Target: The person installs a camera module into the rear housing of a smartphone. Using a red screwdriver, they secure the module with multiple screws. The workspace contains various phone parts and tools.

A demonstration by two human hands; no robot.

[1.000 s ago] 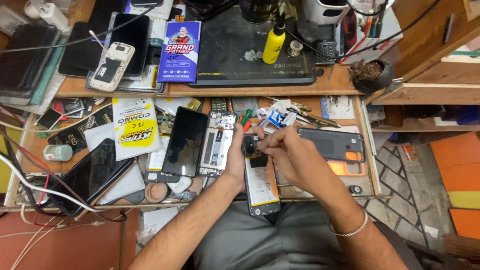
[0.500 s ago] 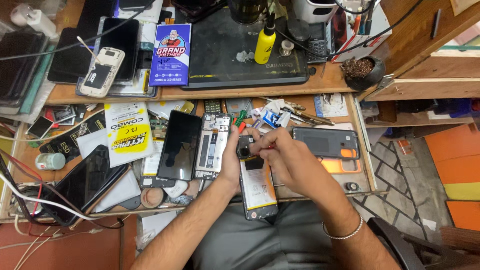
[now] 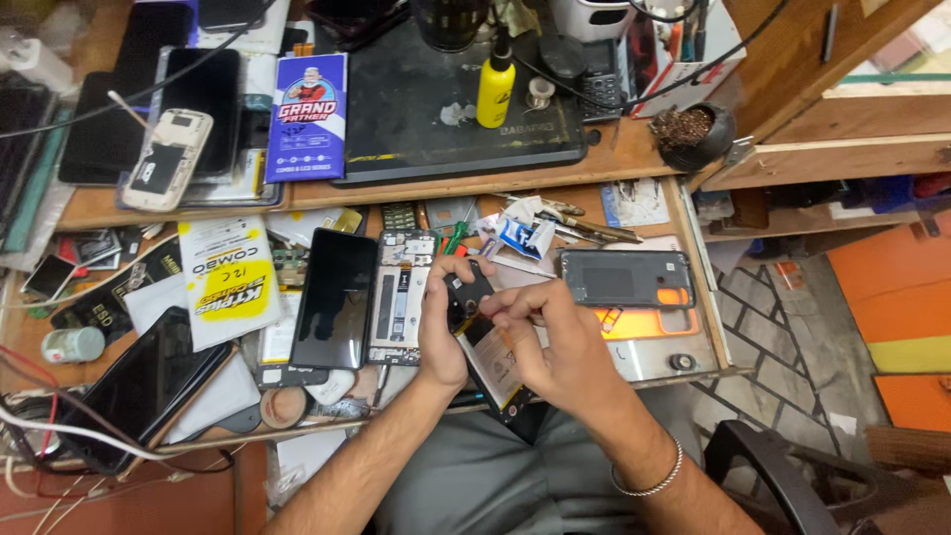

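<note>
A: Where is the open phone (image 3: 488, 347) kept?

B: It is held up over the front edge of the pull-out tray (image 3: 693, 347), just above the lap. Its back is off, so the battery and small parts can be seen.

A: How is it held?

B: It is gripped along its left side by the left hand (image 3: 441, 332), with the fingers curled over the top end. The right hand (image 3: 555, 342) is closed around the right side, and its fingertips are pinched together near the top of the phone. Whether a small tool is pinched there cannot be told.

A: How should it be handled?

B: It is judged to be light, thin and stiff. It could be broken easily, because the inside is bare. The hard outer edges are the best place to be held. The battery should not be pressed or bent.

A: Is there room to move?

B: Not much. A black phone (image 3: 335, 297) and a phone frame (image 3: 399, 297) are lying just beside the left hand. A grey back cover (image 3: 624, 279) is lying near the right hand. The open room is found toward the lap, past the tray's front edge. A drop there could be a long one, so a tight hold is needed.
</note>
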